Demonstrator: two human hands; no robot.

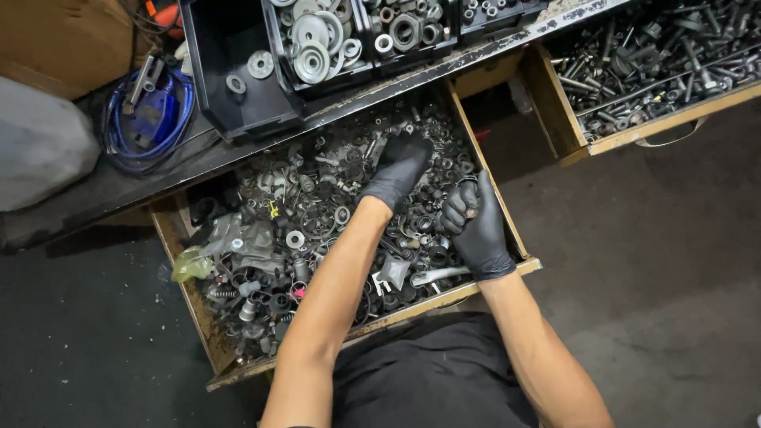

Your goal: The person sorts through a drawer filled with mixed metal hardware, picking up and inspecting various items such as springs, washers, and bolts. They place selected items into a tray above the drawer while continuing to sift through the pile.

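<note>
Blue cable coil (151,119) sits far left on the desk (95,190). Black bins (238,71) above hold washers, sorted by kind. Open wooden drawer (190,269) below is heaped with loose nuts, springs and washers. Left hand (399,168), black-gloved, palm down, fingers spread flat into the heap at the drawer's back; whether it pinches anything is hidden. Right hand (474,222) clenched around a small metal piece (469,212), mostly covered, kind unclear. Second drawer (571,119) of bolts, cut off at right.
</note>
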